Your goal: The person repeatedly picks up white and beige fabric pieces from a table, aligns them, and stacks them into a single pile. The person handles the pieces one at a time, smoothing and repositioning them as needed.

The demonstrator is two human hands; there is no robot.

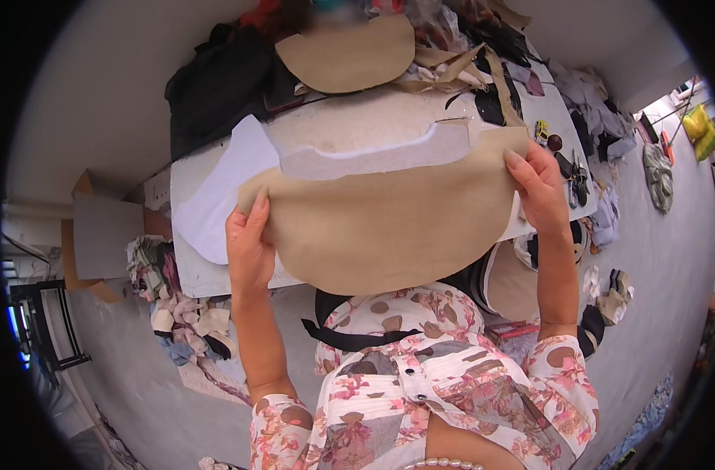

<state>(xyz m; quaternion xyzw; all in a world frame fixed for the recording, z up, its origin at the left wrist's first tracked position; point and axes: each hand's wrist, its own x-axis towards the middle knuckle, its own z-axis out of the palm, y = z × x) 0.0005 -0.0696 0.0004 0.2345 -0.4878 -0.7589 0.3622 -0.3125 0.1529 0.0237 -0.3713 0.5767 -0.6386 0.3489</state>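
left hand (249, 249) and right hand (542, 190) pinch tan cloth (389, 231) by opposite ends over the near bench (353, 131) edge, likely to spread it.

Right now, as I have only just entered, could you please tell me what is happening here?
A person is holding up a tan, curved piece with both hands: the left hand grips one end, the right hand the other. It spans the near edge of a white table. A white piece lies on the table to the left, and another tan piece is at the far side, beside black cloth.
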